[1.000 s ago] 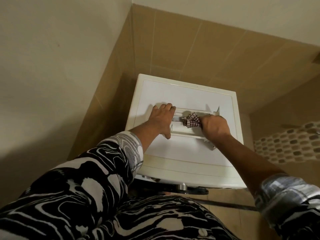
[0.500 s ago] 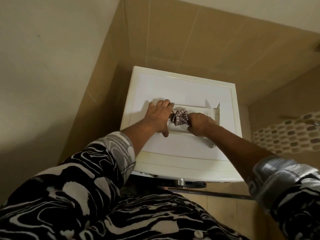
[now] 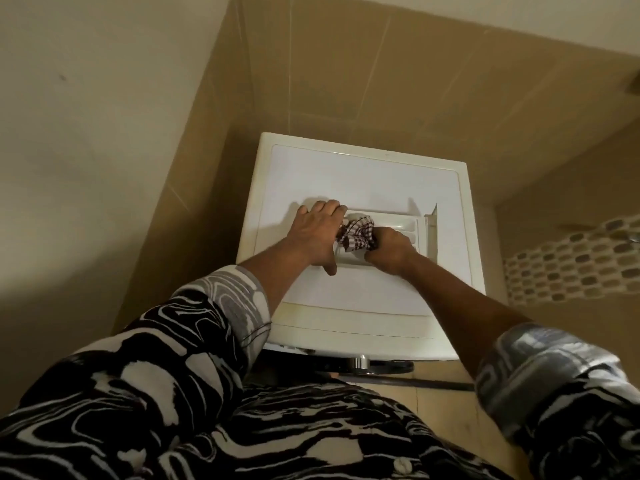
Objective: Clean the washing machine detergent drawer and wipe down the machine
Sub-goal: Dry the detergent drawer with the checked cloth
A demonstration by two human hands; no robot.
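Washing machine: one white unit seen from above, standing in a corner of beige wall tiles.
Detergent drawer: one white tray lying flat across the middle of the machine's top panel, long side running left to right. Its right end shows an upright plate.
Cloth: one checked rag, bunched, sitting inside the left half of the drawer, between the two hands and touching both.
Left hand: palm down over the drawer's left end, fingers fairly straight and reaching to the far edge, thumb stretched toward the near edge. It presses the drawer rather than clasping it.
Right hand: fingers curled tight round the cloth, knuckles over the drawer's near wall, just right of the rag.
Hand spacing: the hands are nearly touching, with only the cloth between them.
Sleeves: two, black and white swirl print. The left sleeve is pushed up the forearm. The right sleeve sits lower in the frame.
Mosaic strip: one band of oval tiles on the wall at the right.
Count: one machine, one drawer, one cloth, two hands.
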